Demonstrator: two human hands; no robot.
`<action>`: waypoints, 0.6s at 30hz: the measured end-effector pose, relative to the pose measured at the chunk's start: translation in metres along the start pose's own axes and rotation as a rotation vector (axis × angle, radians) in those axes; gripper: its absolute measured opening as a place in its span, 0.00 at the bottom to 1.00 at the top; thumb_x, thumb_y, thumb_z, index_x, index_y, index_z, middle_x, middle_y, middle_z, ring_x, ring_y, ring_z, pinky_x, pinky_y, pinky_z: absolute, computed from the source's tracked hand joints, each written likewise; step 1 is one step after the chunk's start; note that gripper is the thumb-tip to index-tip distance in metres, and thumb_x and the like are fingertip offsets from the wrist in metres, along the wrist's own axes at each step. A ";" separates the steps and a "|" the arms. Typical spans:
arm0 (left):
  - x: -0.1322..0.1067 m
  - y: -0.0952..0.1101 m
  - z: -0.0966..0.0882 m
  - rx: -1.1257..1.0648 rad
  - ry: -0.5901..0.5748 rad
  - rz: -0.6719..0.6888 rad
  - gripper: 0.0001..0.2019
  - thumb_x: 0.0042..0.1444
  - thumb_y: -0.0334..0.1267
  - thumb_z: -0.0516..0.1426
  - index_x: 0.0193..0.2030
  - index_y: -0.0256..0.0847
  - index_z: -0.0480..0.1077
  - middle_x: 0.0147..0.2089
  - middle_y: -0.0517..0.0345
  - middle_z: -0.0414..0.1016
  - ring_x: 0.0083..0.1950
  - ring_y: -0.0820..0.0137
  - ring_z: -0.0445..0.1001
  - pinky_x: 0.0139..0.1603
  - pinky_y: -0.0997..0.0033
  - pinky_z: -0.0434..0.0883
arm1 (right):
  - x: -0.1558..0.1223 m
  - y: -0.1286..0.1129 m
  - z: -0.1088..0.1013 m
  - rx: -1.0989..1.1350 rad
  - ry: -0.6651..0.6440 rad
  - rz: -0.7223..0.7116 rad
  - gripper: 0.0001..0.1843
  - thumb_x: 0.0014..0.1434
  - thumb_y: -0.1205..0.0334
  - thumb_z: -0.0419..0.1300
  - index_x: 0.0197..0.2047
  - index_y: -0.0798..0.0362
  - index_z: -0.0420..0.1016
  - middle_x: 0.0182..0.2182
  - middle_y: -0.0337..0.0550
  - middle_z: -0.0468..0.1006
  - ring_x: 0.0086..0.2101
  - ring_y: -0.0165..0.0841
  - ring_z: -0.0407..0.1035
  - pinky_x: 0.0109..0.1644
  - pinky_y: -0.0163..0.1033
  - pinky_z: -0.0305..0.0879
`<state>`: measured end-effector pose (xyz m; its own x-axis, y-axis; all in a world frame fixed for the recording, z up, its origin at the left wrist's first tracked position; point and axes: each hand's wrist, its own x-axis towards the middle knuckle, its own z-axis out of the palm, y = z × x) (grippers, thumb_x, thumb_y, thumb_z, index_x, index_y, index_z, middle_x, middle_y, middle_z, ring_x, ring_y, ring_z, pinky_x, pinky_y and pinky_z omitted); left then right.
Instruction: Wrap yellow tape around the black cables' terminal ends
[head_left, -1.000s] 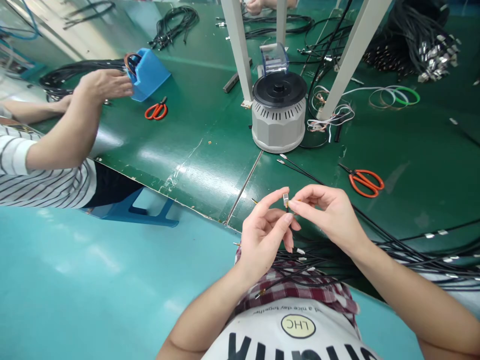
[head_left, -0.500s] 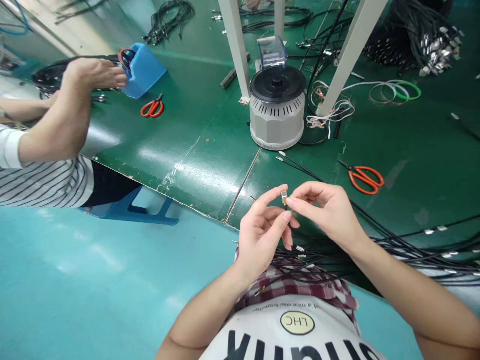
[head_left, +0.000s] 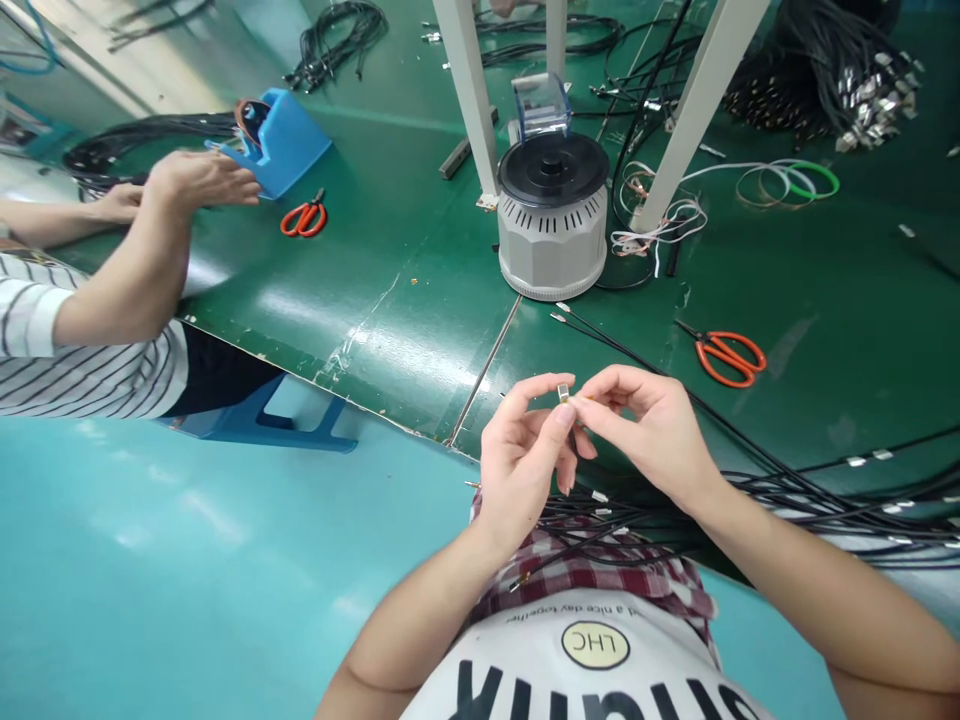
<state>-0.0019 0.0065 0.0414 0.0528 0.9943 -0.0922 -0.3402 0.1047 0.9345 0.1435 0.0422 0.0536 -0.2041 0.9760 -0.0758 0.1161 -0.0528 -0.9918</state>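
Between my hands is a small metal cable connector (head_left: 563,392) on the end of a black cable. My left hand (head_left: 523,440) pinches it between thumb and forefinger, the other fingers curled below. My right hand (head_left: 651,425) has thumb and forefinger pressed together right at the connector's side, on a tiny yellowish bit that is mostly hidden by the fingertips. Several black cables (head_left: 600,535) with silvery tips lie below my hands, across the plaid cloth on my lap and the table edge.
Orange-handled scissors (head_left: 729,358) lie right of my hands. Beyond stands a round grey machine with a black top (head_left: 553,220), beside white posts (head_left: 469,100). At left, a co-worker's hand (head_left: 199,180) is near a blue tape dispenser (head_left: 289,150) and another pair of scissors (head_left: 304,217).
My left thumb has moved up onto the connector, and both hands are closer together. The co-worker's raised hand has dropped a little, below the blue dispenser.
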 end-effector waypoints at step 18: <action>0.000 -0.003 -0.003 -0.013 -0.027 -0.010 0.12 0.68 0.41 0.57 0.54 0.41 0.67 0.28 0.60 0.77 0.18 0.76 0.69 0.19 0.79 0.66 | 0.004 -0.004 -0.009 -0.006 -0.072 0.011 0.09 0.62 0.58 0.64 0.32 0.53 0.79 0.27 0.38 0.78 0.31 0.32 0.69 0.39 0.41 0.61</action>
<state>-0.0038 0.0063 0.0376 0.0815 0.9924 -0.0920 -0.3517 0.1150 0.9290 0.1515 0.0480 0.0585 -0.2717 0.9578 -0.0944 0.1250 -0.0621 -0.9902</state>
